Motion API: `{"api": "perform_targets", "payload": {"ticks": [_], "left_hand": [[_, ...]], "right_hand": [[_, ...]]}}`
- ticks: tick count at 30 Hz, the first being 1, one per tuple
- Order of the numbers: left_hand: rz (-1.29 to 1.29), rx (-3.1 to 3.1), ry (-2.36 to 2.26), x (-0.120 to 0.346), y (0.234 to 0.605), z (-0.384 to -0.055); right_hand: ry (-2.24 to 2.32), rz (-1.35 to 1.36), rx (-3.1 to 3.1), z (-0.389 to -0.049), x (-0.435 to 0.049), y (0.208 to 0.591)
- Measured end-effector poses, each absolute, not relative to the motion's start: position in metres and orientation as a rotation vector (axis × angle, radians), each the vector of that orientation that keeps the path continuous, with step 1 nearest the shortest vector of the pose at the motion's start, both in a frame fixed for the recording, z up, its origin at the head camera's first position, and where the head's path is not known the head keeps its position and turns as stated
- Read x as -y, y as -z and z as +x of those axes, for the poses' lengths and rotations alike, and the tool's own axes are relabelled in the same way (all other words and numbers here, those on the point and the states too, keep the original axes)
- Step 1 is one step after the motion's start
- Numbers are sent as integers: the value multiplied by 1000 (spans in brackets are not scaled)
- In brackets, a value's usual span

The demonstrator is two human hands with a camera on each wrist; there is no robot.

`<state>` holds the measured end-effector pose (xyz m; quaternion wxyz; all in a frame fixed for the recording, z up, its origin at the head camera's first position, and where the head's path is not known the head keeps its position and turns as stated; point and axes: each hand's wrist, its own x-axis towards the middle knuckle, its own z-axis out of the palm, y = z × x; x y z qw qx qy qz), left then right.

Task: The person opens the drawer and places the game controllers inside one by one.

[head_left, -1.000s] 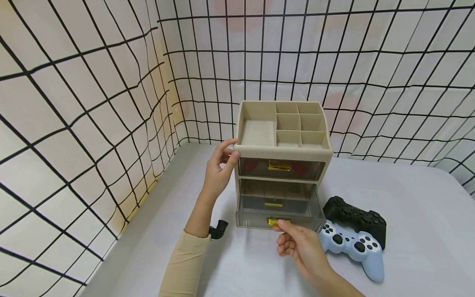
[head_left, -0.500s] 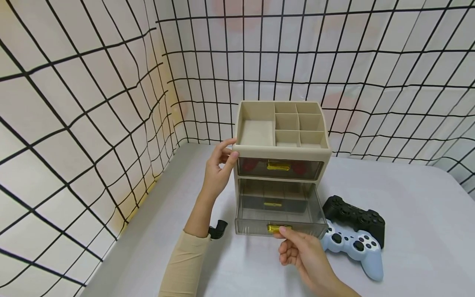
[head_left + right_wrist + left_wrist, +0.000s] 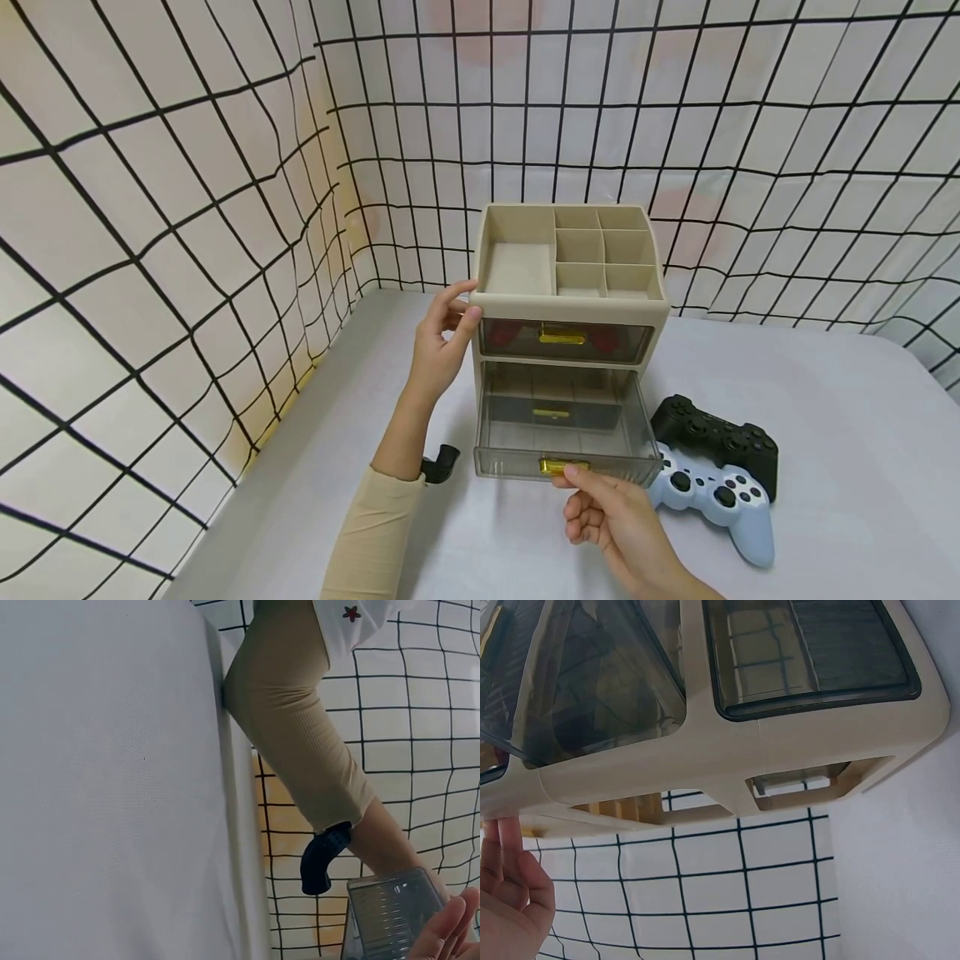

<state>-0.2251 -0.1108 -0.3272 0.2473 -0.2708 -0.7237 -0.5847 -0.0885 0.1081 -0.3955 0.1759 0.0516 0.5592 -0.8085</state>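
Observation:
A beige desktop drawer organizer [image 3: 573,310] stands on the table, its top divided into compartments. My left hand [image 3: 441,350] touches its upper left side with thumb and fingertips; the left wrist view shows those fingers [image 3: 506,851] against the side wall. Below the shut top drawer [image 3: 517,340], a transparent grey drawer [image 3: 517,462] is pulled out toward me, and nothing shows inside it. My right hand [image 3: 626,521] pinches its gold handle [image 3: 555,466] between thumb and index finger. Through the drawer another gold handle [image 3: 551,412] shows lower down.
Right of the organizer lie a black game controller [image 3: 720,442] and a light blue one [image 3: 712,496], close to the pulled-out drawer's corner. Black wire grid walls [image 3: 585,104] stand behind and at the left. A black strap-like mount [image 3: 441,463] sits at my left wrist.
My right hand has drawn the drawer farther out toward me, mostly in the first half second and slightly since. My left hand has stayed at the organizer's side.

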Motion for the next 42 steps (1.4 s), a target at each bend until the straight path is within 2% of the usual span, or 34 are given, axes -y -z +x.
{"api": "perform_targets", "payload": {"ticks": [16,22,29,36,42], "left_hand": [[-743,1969,1590,110,328,-226],[-743,1966,1582,110,327,-226],[-753,1962,1585,111,327,-226],[-726,1963,1584,114,350,-248],[-752,1949,1580,115,355,-252]], "right_hand": [[2266,173,-1584,-85,-107,402],[2250,65,-1534,-87,-113,404],[2113,75,-1581,-89,-132,404],[1886,-1,-1711,-93,-164,410],[1843,-71,-1755,-94,-196,412]]}}
